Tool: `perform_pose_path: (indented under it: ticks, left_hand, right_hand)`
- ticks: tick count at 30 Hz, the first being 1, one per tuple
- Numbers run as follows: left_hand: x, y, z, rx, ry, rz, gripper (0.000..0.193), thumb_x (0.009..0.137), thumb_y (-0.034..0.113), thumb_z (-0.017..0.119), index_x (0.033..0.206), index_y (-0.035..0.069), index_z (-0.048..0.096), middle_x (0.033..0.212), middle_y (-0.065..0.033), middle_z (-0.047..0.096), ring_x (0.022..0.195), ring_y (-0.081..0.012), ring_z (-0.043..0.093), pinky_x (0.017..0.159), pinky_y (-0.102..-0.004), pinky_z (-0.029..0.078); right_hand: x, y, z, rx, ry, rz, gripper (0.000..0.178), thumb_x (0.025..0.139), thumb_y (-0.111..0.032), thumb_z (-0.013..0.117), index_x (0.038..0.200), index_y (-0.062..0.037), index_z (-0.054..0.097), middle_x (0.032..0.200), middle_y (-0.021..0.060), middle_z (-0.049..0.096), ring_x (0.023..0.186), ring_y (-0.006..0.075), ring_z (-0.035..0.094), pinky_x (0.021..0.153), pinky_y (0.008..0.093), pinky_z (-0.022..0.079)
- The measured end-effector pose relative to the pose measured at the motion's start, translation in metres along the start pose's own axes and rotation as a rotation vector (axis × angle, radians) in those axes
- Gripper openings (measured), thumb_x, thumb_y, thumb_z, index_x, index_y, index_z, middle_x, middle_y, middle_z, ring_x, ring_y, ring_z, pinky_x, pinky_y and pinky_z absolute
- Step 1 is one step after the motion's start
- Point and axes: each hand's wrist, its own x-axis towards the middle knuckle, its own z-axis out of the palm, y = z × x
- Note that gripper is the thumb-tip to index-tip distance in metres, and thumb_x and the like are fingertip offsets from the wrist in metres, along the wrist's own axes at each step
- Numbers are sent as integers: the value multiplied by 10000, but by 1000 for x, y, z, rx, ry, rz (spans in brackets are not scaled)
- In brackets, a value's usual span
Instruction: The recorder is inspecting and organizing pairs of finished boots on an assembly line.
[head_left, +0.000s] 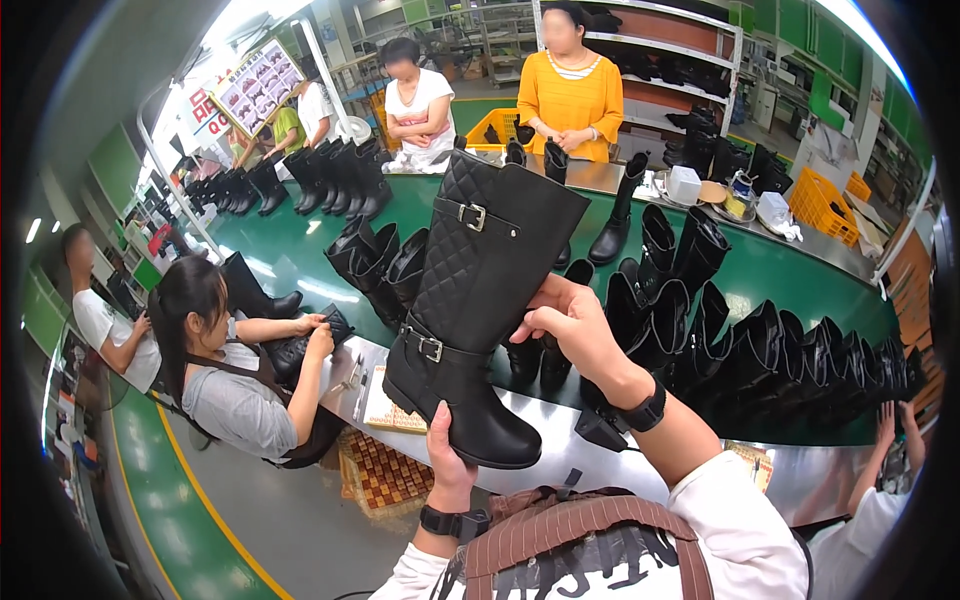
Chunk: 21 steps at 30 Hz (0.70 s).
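Note:
A tall black boot (470, 290) with a quilted panel is held up before me, its toe pointing to the lower right. Buckled straps cross its upper shaft and its ankle. My left hand (450, 465) grips the foot from below, thumb up against its side and the other fingers mostly hidden. At the edge of the shaft, my right hand (575, 320) pinches the boot between thumb and fingers. Both wrists wear black bands.
Many black boots (770, 350) stand along the green table (290, 240), crowding the right. At left, a seated co-worker (240, 380) handles a dark boot. Two people (570, 100) stand across the table. A yellow crate (825, 205) sits at far right.

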Motion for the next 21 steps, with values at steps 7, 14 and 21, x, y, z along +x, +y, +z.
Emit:
perform_pose_path:
  ticks: [7,14,21]
  left_hand:
    - [-2,1,-2,63,8,40,552,972,384,489,1348,-20,460,1298,-141,574,1169,-250,576,1036,-371,437]
    - [-6,4,5,21,13,8,521,977,348,487,1330,-34,472,1268,-142,587,1142,-241,591,1006,-363,459]
    - [-3,11,5,-181,20,-33,478,986,348,474,1315,2,496,1254,-121,604,1123,-231,604,991,-356,470]
  right_hand:
    - [-5,-9,1,-13,18,-24,340,923,-209,630,1131,60,613,962,104,701,702,157,683,662,259,534]
    - [-5,-4,-6,-54,21,59,285,941,-103,550,1171,61,589,1024,115,683,805,177,699,735,266,534]
    - [-33,-85,-1,-941,-119,-408,396,722,81,565,1097,4,670,1142,152,671,950,300,676,797,368,547]
